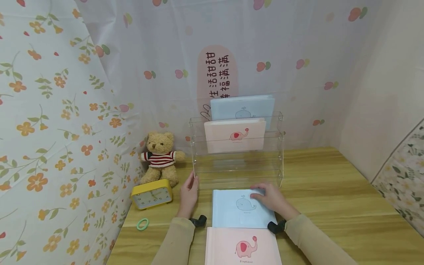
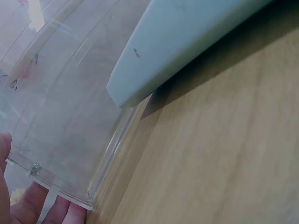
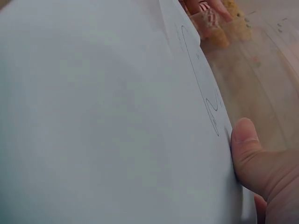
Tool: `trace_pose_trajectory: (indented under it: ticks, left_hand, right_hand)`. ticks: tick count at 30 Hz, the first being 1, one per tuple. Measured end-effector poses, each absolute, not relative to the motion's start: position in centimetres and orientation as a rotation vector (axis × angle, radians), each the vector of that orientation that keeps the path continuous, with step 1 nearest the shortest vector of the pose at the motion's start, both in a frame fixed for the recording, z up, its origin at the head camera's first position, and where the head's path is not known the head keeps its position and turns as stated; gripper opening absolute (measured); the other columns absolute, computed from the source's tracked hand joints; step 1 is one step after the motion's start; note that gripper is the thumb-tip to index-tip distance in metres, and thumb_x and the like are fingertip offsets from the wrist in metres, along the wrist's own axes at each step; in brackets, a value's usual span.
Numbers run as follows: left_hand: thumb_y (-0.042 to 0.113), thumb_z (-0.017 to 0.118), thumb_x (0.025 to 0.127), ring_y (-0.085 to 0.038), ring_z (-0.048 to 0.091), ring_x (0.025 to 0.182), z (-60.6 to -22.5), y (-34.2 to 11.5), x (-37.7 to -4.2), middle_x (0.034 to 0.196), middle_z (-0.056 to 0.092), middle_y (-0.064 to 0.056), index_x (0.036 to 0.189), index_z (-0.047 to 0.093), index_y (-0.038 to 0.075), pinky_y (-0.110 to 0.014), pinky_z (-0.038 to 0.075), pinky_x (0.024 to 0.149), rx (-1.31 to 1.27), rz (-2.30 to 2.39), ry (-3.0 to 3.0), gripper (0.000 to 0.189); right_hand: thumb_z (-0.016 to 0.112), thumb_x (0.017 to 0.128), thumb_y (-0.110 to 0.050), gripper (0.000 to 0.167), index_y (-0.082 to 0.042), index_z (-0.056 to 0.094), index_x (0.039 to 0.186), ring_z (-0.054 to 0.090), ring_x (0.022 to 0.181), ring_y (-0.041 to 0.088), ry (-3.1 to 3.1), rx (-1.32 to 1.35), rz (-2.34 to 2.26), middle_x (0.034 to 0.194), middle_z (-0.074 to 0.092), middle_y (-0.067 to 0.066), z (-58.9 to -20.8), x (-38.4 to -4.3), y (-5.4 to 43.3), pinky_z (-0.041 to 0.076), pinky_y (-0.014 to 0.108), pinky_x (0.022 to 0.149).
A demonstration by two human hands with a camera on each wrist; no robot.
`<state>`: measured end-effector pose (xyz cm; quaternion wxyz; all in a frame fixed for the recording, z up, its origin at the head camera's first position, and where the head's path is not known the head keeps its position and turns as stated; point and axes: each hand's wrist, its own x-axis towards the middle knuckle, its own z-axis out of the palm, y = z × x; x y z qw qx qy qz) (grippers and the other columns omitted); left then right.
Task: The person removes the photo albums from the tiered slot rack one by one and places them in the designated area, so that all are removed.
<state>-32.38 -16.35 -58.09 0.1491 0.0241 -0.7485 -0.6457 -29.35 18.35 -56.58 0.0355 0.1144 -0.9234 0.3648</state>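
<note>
A light-blue book (image 1: 228,209) with a whale on its cover is in front of the clear acrylic rack (image 1: 236,180). My right hand (image 1: 272,198) pinches it at the far right edge. In the right wrist view the thumb (image 3: 245,135) lies on the cover side and a finger shows behind the edge. A corner of the book (image 2: 135,74) stands above the wood in the left wrist view, with shadow beneath. My left hand (image 1: 188,197) grips the lower left side panel of the rack, with fingers (image 2: 30,203) behind the clear panel.
A pink elephant book (image 1: 222,246) lies nearest me. Upper rack tiers hold another pink elephant book (image 1: 216,138) and a blue whale book (image 1: 222,108). At left are a teddy bear (image 1: 160,160), a yellow clock (image 1: 152,194) and a green ring (image 1: 142,224). Curtains hang behind.
</note>
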Motion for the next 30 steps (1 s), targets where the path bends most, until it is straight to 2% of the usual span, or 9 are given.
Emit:
trace_pose_trajectory:
  ticks: [3,6,12,16,18,21,25,30]
  left_hand:
    - [0.021,0.062,0.115,-0.038,0.063,0.144,-58.0,-16.2,-32.4,0.158,0.063,-0.018,0.162,0.056,0.012,-0.046,0.056,0.115,0.075,-1.848,-2.137,0.049]
    - [0.022,0.062,0.115,-0.039,0.063,0.144,-57.9,-16.2,-32.3,0.158,0.063,-0.019,0.162,0.056,0.011,-0.052,0.054,0.117,0.073,-1.845,-2.134,0.049]
    - [0.027,0.064,0.114,-0.034,0.064,0.143,-58.0,-16.4,-32.3,0.157,0.065,-0.014,0.161,0.058,0.016,-0.050,0.055,0.116,0.055,-1.850,-2.137,0.049]
    - [0.027,0.063,0.114,-0.032,0.062,0.146,-58.1,-16.4,-32.4,0.159,0.064,-0.012,0.162,0.057,0.018,-0.050,0.054,0.119,0.064,-1.849,-2.158,0.049]
    - [0.028,0.063,0.115,-0.033,0.061,0.147,-58.2,-16.4,-32.4,0.161,0.062,-0.012,0.162,0.056,0.018,-0.051,0.052,0.120,0.064,-1.855,-2.166,0.049]
    - [0.029,0.063,0.115,-0.033,0.060,0.149,-58.3,-16.4,-32.4,0.161,0.062,-0.012,0.163,0.056,0.018,-0.052,0.052,0.121,0.069,-1.857,-2.171,0.050]
    - [0.030,0.063,0.114,-0.033,0.060,0.149,-58.3,-16.5,-32.5,0.161,0.062,-0.011,0.162,0.057,0.019,-0.053,0.051,0.121,0.082,-1.857,-2.175,0.050]
    - [0.028,0.063,0.114,-0.034,0.062,0.146,-58.0,-16.6,-32.4,0.158,0.064,-0.013,0.162,0.058,0.017,-0.053,0.053,0.119,0.069,-1.838,-2.181,0.049]
  right_hand:
    - [0.087,0.097,-0.026,0.026,-0.015,0.084,0.121,0.068,0.130,0.045,-2.851,0.337,1.065,0.130,0.078,0.016,-56.5,-29.3,18.3,0.053,0.065,0.113]
    - [0.087,0.097,-0.027,0.025,-0.015,0.084,0.118,0.069,0.126,0.043,-2.866,0.325,0.987,0.126,0.078,0.015,-56.4,-29.3,18.1,0.055,0.064,0.111]
    - [0.087,0.096,-0.028,0.024,-0.012,0.085,0.114,0.075,0.115,0.038,-2.883,0.353,0.799,0.117,0.082,0.011,-54.8,-29.0,17.4,0.061,0.057,0.102]
    - [0.084,0.100,-0.026,0.019,-0.011,0.085,0.111,0.076,0.101,0.027,-2.881,0.337,0.875,0.107,0.083,0.006,-52.7,-28.9,16.9,0.066,0.047,0.089]
    - [0.081,0.102,-0.024,0.016,-0.011,0.084,0.110,0.073,0.095,0.022,-2.846,0.335,0.963,0.103,0.082,0.005,-51.4,-28.9,16.6,0.065,0.041,0.080]
    - [0.079,0.104,-0.021,0.013,-0.011,0.083,0.110,0.070,0.090,0.019,-2.739,0.367,1.068,0.101,0.081,0.004,-49.4,-29.1,16.2,0.062,0.031,0.075]
    - [0.080,0.103,-0.019,0.014,-0.008,0.080,0.112,0.073,0.092,0.021,-2.564,0.377,1.128,0.104,0.080,0.007,-47.1,-29.5,15.7,0.064,0.031,0.082]
    - [0.080,0.103,-0.015,0.023,0.001,0.073,0.119,0.073,0.102,0.034,-2.344,0.329,1.204,0.114,0.076,0.019,-44.2,-30.6,15.6,0.065,0.048,0.093]
